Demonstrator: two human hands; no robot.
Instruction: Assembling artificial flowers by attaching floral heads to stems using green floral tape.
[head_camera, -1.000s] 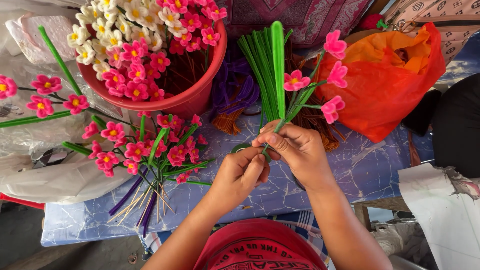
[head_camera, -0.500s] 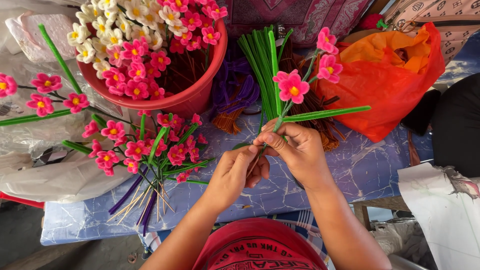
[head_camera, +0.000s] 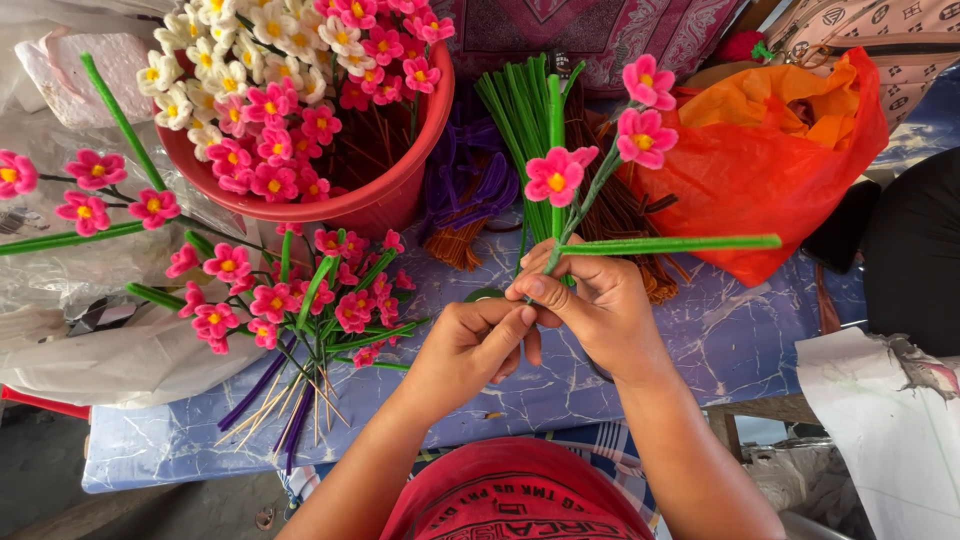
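Both hands meet over the blue marbled table (head_camera: 740, 350), just in front of the body

Right hand (head_camera: 595, 310): grip closed on the flower sprig (head_camera: 590, 190), pinched at the base of its stems. Sprig's long axis runs up and away from the grip, tilting slightly right; three pink blossoms at the far end

Green fuzzy stem (head_camera: 670, 244): one end caught in the same right-hand pinch, the rest sticking out nearly level to the right, roughly square to the sprig

Left hand (head_camera: 470, 345): grip closed, fingertips touching the right hand at the pinch point from the left. Which stem it holds, cannot tell

Both hands equally near the join; the free length lies on the right hand's side

Red bucket (head_camera: 400, 190) of pink and white flowers well off to the upper left
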